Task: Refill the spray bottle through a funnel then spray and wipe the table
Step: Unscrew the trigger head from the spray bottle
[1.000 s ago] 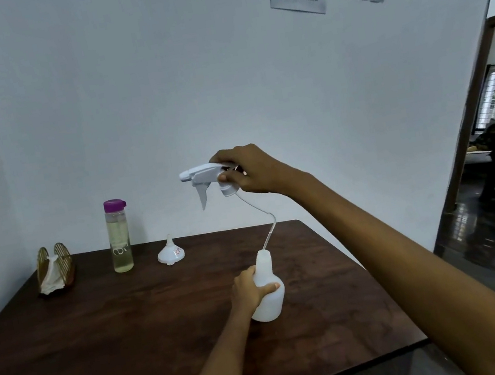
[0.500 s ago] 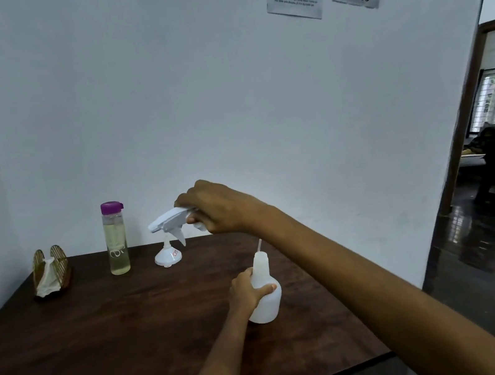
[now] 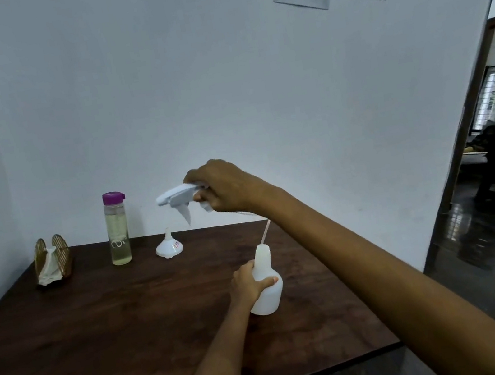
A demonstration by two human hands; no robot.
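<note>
The white spray bottle (image 3: 264, 286) stands at centre frame on the dark surface (image 3: 100, 336), the left hand (image 3: 249, 283) wrapped round its body. Above, the right hand (image 3: 226, 187) grips the trigger head (image 3: 177, 197), arm outstretched, its tube (image 3: 265, 233) trailing into the neck. Further left sit the funnel (image 3: 168, 246) and a purple-capped bottle (image 3: 117, 228).

Dark wooden table (image 3: 107, 335) against a white wall. Standing on it — a napkin holder (image 3: 53, 261) at far left, a purple-capped bottle (image 3: 117, 228) of pale liquid, an upturned white funnel (image 3: 168, 245) just beside it, and a white spray bottle (image 3: 266, 285) nearer the front.
</note>
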